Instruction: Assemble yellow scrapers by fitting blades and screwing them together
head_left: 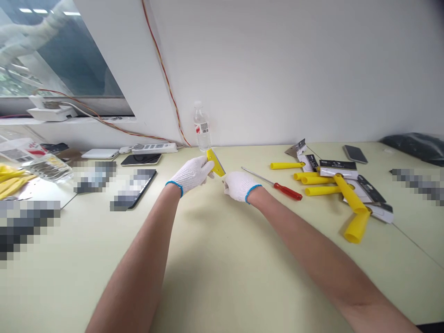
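My left hand (194, 173), in a white knit glove with a blue cuff, is closed on a yellow scraper head (215, 163) with a thin blade edge. It is held tilted above the table. Just to its right is my gloved right hand (240, 185), fingers pinched together near the scraper's lower corner. Whatever the right fingers hold is too small to make out. A screwdriver (287, 190) with a red handle lies to the right of that hand. Further right are several yellow tube handles (322, 190) with black and white card packaging (338, 169).
A water bottle (203, 129) stands against the wall behind my hands. Phones (141, 159), a power strip (155, 148) and another bottle (48, 166) lie at the left. Another phone (355, 154) and a black plastic bag (414, 147) are at the far right.
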Demonstrator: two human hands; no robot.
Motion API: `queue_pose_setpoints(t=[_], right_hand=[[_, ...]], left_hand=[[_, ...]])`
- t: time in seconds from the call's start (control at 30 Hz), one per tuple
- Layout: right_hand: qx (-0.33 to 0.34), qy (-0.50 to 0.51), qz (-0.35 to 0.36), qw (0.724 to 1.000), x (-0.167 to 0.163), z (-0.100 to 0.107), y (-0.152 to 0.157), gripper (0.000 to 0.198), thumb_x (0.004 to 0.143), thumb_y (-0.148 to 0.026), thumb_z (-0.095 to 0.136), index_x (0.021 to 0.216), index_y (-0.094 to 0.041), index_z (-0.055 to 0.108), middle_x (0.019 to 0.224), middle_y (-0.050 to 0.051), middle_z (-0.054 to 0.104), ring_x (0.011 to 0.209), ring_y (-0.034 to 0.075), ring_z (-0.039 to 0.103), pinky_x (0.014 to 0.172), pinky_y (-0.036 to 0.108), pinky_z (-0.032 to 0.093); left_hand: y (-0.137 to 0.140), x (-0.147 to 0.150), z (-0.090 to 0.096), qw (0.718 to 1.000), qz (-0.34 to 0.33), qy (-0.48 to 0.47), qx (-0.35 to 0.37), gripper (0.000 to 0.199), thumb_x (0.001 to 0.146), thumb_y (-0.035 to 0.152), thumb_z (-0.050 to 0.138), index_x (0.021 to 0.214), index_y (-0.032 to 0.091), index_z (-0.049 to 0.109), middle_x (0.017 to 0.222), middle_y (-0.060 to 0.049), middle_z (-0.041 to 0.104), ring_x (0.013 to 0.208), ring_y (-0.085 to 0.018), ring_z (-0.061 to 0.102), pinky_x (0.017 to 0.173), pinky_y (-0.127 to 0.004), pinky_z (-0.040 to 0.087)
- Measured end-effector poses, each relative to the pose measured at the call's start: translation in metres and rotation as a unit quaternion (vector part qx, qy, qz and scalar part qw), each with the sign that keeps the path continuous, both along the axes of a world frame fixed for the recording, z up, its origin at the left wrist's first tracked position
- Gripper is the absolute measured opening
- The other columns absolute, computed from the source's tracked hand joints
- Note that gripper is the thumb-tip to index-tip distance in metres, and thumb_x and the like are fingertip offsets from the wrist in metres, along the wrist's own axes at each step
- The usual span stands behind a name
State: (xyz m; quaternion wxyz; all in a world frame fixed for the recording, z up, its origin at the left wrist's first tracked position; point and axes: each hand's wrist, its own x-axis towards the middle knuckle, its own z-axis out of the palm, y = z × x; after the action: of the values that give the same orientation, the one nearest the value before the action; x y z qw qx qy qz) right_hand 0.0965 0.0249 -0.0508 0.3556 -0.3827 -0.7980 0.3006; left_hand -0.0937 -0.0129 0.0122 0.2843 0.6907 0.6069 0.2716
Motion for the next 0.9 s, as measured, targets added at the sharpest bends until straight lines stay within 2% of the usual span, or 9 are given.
queue_pose_setpoints(t=[0.1,0.17,0.3,0.47,0.6,0.7,0.9], right_hand=[[-0.011,-0.099,-0.007,0.995,0.007,0.017,-0.006,0.039,0.106,-0.041,0.057,0.115,-0.004,0.065,0.113,0.012,0.061,0.107,0.017,0.062,0.097,0.031,0.056],[-0.007,-0.147,-0.015,0.989,0.015,0.031,-0.008,0.039,0.106,-0.039,0.059,0.123,-0.004,0.063,0.114,0.013,0.059,0.106,0.015,0.06,0.097,0.031,0.055],[0.036,-0.18,-0.067,0.981,0.034,0.055,-0.011,0.036,0.107,-0.038,0.056,0.122,-0.006,0.064,0.118,0.013,0.058,0.111,0.016,0.059,0.102,0.034,0.053],[0.065,-0.187,-0.101,0.975,0.043,0.058,-0.01,0.039,0.107,-0.038,0.055,0.128,-0.006,0.062,0.122,0.014,0.057,0.115,0.017,0.058,0.103,0.035,0.053],[0.053,-0.193,-0.104,0.974,0.041,0.055,-0.008,0.038,0.109,-0.039,0.051,0.126,-0.007,0.063,0.121,0.013,0.057,0.114,0.016,0.058,0.103,0.034,0.053],[0.038,-0.186,-0.113,0.975,0.042,0.055,-0.007,0.038,0.108,-0.039,0.054,0.127,-0.008,0.063,0.122,0.014,0.057,0.113,0.016,0.058,0.103,0.034,0.053],[-0.027,-0.163,-0.112,0.98,0.054,0.062,-0.008,0.041,0.107,-0.041,0.055,0.128,-0.006,0.061,0.118,0.013,0.058,0.108,0.015,0.059,0.098,0.032,0.055]], left_hand=[[-0.001,0.001,0.0,1.0,-0.001,-0.01,-0.01,0.033,0.097,0.046,0.045,0.089,0.019,0.061,0.095,-0.005,0.076,0.067,-0.015,0.065,0.063,-0.027,0.051],[-0.004,0.004,0.001,1.0,-0.004,-0.02,-0.02,0.033,0.097,0.046,0.045,0.09,0.019,0.062,0.097,-0.006,0.076,0.072,-0.016,0.067,0.067,-0.028,0.052],[-0.007,0.02,0.003,0.998,-0.041,-0.02,-0.031,0.033,0.098,0.046,0.045,0.092,0.02,0.062,0.096,-0.006,0.076,0.071,-0.016,0.067,0.067,-0.028,0.051],[-0.007,0.046,-0.002,0.996,-0.078,-0.016,-0.052,0.036,0.099,0.052,0.044,0.094,0.021,0.062,0.097,-0.005,0.076,0.068,-0.016,0.065,0.064,-0.028,0.049],[-0.006,0.055,-0.007,0.996,-0.078,0.021,-0.048,0.039,0.099,0.053,0.042,0.089,0.021,0.06,0.095,-0.005,0.075,0.067,-0.017,0.064,0.062,-0.029,0.048],[-0.005,0.054,-0.009,0.995,-0.084,0.015,-0.044,0.039,0.1,0.054,0.041,0.088,0.021,0.06,0.095,-0.005,0.075,0.064,-0.017,0.063,0.061,-0.03,0.048],[-0.006,0.052,-0.009,0.994,-0.103,0.012,-0.032,0.037,0.1,0.052,0.041,0.091,0.023,0.062,0.095,-0.005,0.076,0.067,-0.018,0.062,0.059,-0.03,0.046]])
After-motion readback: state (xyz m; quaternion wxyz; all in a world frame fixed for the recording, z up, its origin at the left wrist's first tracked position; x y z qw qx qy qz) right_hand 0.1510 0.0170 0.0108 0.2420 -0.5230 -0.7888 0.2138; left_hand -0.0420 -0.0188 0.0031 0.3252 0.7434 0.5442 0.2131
